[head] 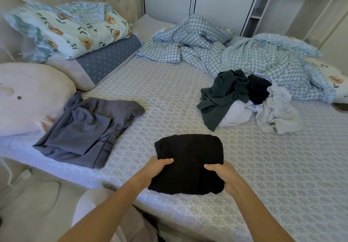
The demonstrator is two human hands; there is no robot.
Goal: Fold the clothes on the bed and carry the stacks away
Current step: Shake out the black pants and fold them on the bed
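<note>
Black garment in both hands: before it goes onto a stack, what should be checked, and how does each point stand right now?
1. Left hand grips the black garment at its near left edge: ok.
2. Right hand grips its near right edge: ok.
3. Garment folded into a compact rectangle, no loose sleeve showing: ok, though the underside is hidden.
4. A neat stack to set it on: not ok; the grey garment to the left lies only loosely folded and rumpled.
5. Bare sheet between the two garments for setting down: ok.
6. All clothes folded: not ok; the pile of dark and white clothes on the right is still a heap.
</note>
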